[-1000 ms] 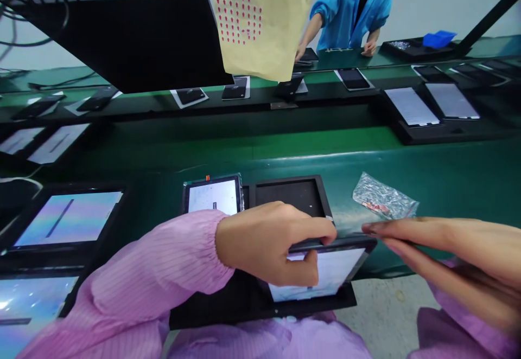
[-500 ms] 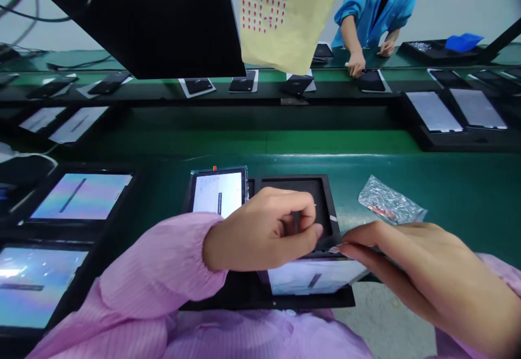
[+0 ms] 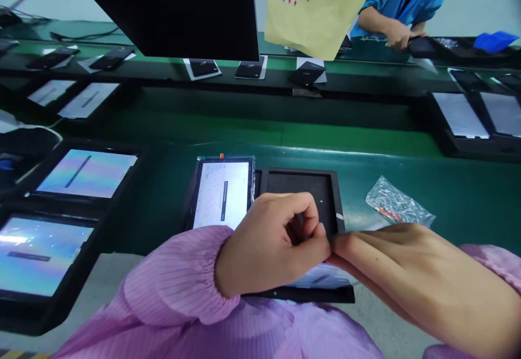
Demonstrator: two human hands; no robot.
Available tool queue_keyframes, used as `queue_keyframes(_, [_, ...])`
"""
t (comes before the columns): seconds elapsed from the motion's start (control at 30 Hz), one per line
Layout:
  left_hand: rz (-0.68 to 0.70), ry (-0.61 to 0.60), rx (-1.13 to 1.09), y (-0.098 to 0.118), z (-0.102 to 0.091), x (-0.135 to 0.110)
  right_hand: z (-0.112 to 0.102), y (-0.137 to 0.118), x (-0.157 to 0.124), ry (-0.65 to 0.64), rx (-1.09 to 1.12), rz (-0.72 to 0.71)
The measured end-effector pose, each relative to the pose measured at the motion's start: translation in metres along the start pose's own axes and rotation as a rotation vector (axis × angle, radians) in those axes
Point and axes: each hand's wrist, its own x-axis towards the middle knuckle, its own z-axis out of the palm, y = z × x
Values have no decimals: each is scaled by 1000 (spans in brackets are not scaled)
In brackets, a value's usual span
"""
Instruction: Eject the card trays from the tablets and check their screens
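Note:
My left hand [image 3: 277, 242] is closed, thumb and forefinger pinched, above a black foam tray [image 3: 340, 196]. My right hand [image 3: 386, 272] is closed too, its fingertips pressed together and meeting the left ones. Whatever lies between the fingertips is hidden. Below my hands, a lit screen panel [image 3: 321, 279] lies in the tray's near compartment, mostly covered by them. The far right compartment [image 3: 301, 180] shows its bare black bottom with a few tiny light specks. To the left, another lit screen panel [image 3: 214, 193] with a small orange tab rests on the tray, partly behind my left hand.
A clear plastic bag [image 3: 401, 202] with small reddish pieces lies on the green bench at right. More lit panels [image 3: 83, 173] sit in black trays at left. Overhead hang a dark monitor [image 3: 175, 12] and yellow sheet [image 3: 309, 17]. A co-worker's hands [image 3: 401, 34] hold a dark device across the line.
My hands have come together, and the small whitish bit at my right fingertips is now hidden. The co-worker has lifted a dark device off the line and moved it right. My view has shifted.

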Motion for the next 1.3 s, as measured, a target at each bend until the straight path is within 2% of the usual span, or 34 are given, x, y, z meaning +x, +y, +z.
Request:
queue_keyframes(0.23, [-29,-11,-37,-2,0,1,-5,5,6,-38,-12,-59])
queue_keyframes(0.4, [-55,-14,-56,-4,1,3,-4,9,6,-122,13,-59])
queue_keyframes(0.67, [-79,-1,-84,-10,2,7,-3,14,10,-168,24,-41])
queue_keyframes(0.87, [-81,20,-112,-11,1,10,-1,21,7,-52,64,76])
queue_keyframes(1.13, [-112,9,-137,-11,-2,13,-10,21,7,-57,179,119])
queue_keyframes(1.2, [-159,-44,-218,-17,-7,14,-8,28,-3,45,236,191])
queue_keyframes(1.23, [-191,-84,-294,-23,-9,14,-2,34,-11,155,257,286])
queue_keyframes(1.3, [-262,-122,-480,-40,-12,15,24,48,-30,461,313,557])
